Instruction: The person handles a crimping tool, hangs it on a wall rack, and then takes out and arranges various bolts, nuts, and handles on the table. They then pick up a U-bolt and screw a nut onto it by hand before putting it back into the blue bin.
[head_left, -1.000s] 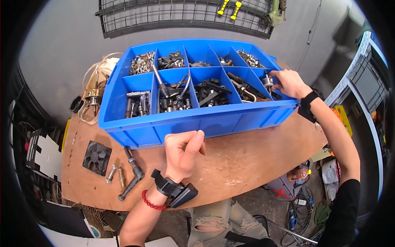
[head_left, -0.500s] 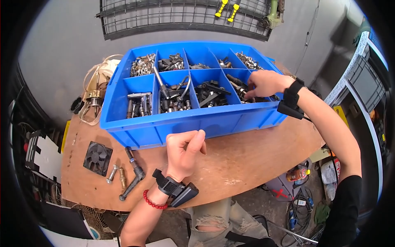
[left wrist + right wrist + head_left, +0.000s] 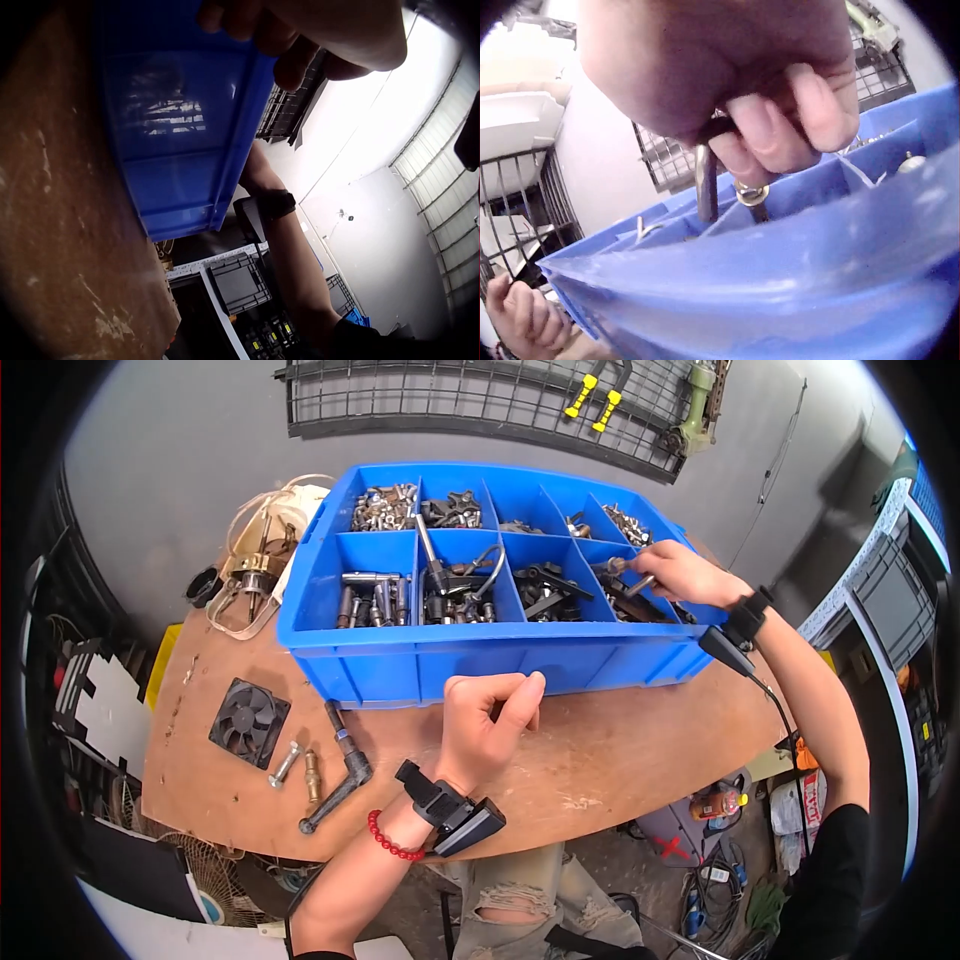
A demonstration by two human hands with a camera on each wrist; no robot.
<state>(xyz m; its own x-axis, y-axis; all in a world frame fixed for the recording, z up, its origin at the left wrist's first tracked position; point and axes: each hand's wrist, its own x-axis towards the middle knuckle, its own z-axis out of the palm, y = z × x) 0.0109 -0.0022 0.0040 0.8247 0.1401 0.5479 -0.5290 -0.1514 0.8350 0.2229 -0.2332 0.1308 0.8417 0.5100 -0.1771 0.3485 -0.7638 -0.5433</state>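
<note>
My right hand [image 3: 685,574] grips a metal rod [image 3: 641,585] above the front-row compartment second from the right in a blue divided bin [image 3: 400,658]. A bolt-like metal piece [image 3: 613,564] also shows at its fingers. The right wrist view has the curled fingers of the right hand [image 3: 769,127] around the bent rod [image 3: 706,184], beside a brassy bolt head [image 3: 751,195]; whether that bolt is held I cannot tell. In front of the bin my left hand [image 3: 487,725] hovers over the table, fingers loosely curled, holding nothing.
On the wooden table [image 3: 560,780] lie a black fan [image 3: 250,723], a bolt [image 3: 285,765], a brass fitting [image 3: 313,776] and a black-handled lever [image 3: 350,785]. A metal part with straps [image 3: 255,575] stands left of the bin.
My right hand has gone from the rightmost front compartment to the one beside it and risen with metal pieces at its fingers. The head view has shifted; the left hand keeps its pose.
</note>
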